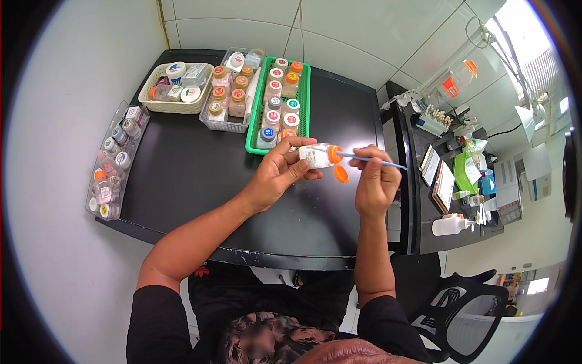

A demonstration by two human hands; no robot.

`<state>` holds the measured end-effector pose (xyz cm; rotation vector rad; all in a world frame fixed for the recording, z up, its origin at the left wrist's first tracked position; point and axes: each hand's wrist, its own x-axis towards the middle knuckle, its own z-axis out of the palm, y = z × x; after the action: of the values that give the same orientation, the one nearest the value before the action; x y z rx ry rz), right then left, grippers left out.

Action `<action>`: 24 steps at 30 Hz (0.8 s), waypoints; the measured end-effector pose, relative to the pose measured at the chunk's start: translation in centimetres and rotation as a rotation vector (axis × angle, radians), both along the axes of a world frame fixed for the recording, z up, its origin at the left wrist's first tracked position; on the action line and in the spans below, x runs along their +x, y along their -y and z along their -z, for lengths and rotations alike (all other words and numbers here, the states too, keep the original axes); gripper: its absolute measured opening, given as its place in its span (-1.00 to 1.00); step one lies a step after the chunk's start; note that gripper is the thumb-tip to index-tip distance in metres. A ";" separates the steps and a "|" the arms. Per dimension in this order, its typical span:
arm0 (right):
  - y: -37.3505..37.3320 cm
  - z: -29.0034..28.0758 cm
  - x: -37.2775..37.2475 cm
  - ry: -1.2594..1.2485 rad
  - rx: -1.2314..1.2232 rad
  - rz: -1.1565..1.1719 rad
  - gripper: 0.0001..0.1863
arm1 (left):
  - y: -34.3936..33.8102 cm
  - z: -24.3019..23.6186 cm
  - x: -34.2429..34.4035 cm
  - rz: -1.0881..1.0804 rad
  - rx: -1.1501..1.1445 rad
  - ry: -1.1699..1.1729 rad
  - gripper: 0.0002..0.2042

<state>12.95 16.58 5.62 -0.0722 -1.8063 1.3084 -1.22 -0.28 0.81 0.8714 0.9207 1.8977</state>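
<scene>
My left hand (pixel 282 170) grips a small jar (pixel 314 156) with white contents, tipped on its side with its mouth to the right. Its orange lid (pixel 341 174) hangs open below the orange rim. My right hand (pixel 379 179) pinches a thin blue stick (pixel 391 164), whose left part goes into the jar's mouth. Just behind my left hand stands a green basket (pixel 250 121) of small jars with white, orange, blue and other coloured lids.
A black table (pixel 182 176) bears a grey basket (pixel 223 126) of jars, a cream basket (pixel 176 106) and a clear long tray (pixel 92 194) of containers. At right are a counter (pixel 427 242) with bottles, booklets and a lamp, plus an office chair (pixel 461 315).
</scene>
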 end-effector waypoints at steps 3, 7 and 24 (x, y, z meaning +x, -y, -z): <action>0.1 -0.2 0.2 0.033 0.081 -0.064 -0.63 | 0.0 0.1 0.1 0.002 -0.005 -0.015 -0.57; 0.1 -0.4 -0.1 0.055 0.046 -0.066 -0.63 | 0.0 0.3 0.3 0.000 0.004 -0.010 -0.56; 0.1 -0.2 0.2 0.027 0.015 -0.123 -0.63 | -0.3 0.3 0.3 -0.051 0.023 -0.061 -0.56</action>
<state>13.10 16.49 5.85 0.0297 -1.8685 1.3849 -0.94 0.04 0.53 0.9323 0.9678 1.9379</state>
